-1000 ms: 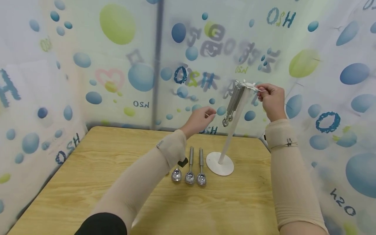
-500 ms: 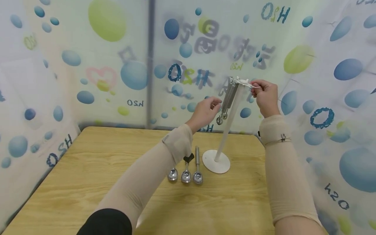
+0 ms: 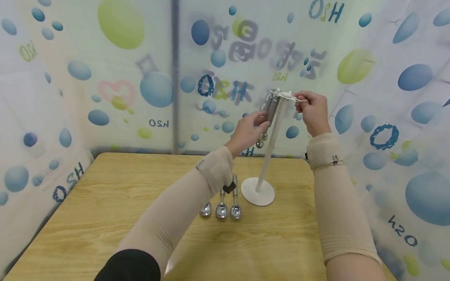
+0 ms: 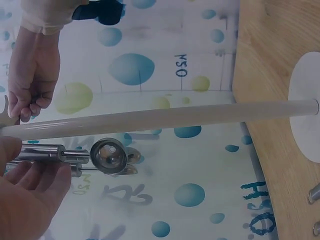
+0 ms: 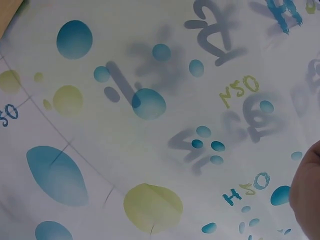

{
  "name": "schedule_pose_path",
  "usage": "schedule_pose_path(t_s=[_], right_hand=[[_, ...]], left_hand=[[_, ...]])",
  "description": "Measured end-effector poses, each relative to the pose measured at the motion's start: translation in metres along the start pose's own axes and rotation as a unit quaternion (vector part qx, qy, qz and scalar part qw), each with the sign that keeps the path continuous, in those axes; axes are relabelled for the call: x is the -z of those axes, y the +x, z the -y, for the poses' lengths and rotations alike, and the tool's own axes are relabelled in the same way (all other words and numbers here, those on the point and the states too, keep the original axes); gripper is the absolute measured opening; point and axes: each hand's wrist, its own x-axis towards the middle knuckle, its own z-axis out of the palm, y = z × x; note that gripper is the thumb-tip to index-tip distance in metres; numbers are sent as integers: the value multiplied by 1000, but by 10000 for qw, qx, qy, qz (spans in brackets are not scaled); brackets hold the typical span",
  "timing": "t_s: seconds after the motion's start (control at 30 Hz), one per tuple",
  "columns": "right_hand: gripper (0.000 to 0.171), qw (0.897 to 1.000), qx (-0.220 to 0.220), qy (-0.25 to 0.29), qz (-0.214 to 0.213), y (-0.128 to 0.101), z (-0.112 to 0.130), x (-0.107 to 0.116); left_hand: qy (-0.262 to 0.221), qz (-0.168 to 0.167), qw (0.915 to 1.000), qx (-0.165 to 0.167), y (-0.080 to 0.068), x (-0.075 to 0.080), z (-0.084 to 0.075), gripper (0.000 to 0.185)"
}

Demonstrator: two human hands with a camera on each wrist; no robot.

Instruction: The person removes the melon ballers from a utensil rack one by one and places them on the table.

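Note:
A white stand (image 3: 270, 152) with a round base and a hooked top leans to the right. Several metal ice cream scoops (image 4: 109, 156) hang in a bunch from its hooks. My left hand (image 3: 249, 130) is at their handles; the left wrist view shows its thumb and fingers around a scoop handle (image 4: 42, 152). With thumb and fingertips, my right hand (image 3: 314, 111) pinches a white hook (image 3: 299, 100) on the opposite side of the top. Only an edge of that hand shows in the right wrist view.
Three scoops (image 3: 236, 211) lie side by side on the wooden table (image 3: 281, 242), left of the stand's base (image 3: 258, 192); my left forearm partly covers them. A patterned curtain (image 3: 154, 128) hangs close behind the table and along both sides.
My left hand has moved right and up to the hanging scoops and its fingers have come round a handle. The right hand keeps its pinch on the hook. The head view has shifted slightly.

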Motion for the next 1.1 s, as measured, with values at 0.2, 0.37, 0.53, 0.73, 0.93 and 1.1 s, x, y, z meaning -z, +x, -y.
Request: schedule_pose_path(t_s=[0.2,0.37,0.53,0.73,0.93,1.1], right_hand=[[15,10000,-29,78,-36,-1,2,-1],[14,9999,-70,66,-68,-2,3,-1],[14,9998,-163,103,-70,-2,3,-1],[14,9994,-270,203,-45,-3,3,-3],[15,9995,-292,128,17,-4,4,-3],[22,9991,-294,196,228,-5,5,-3]], left_hand=[[-14,-43,10000,-42,1,-2,-4,42],[-100,-172,9998,-98,1,-4,-4,36],[-214,-259,9994,-70,0,-5,-5,35],[-429,-153,9990,36,-1,-4,-7,37],[-320,-100,9994,-42,-2,0,-7,42],[-117,5,9999,-123,-4,2,-9,41]])
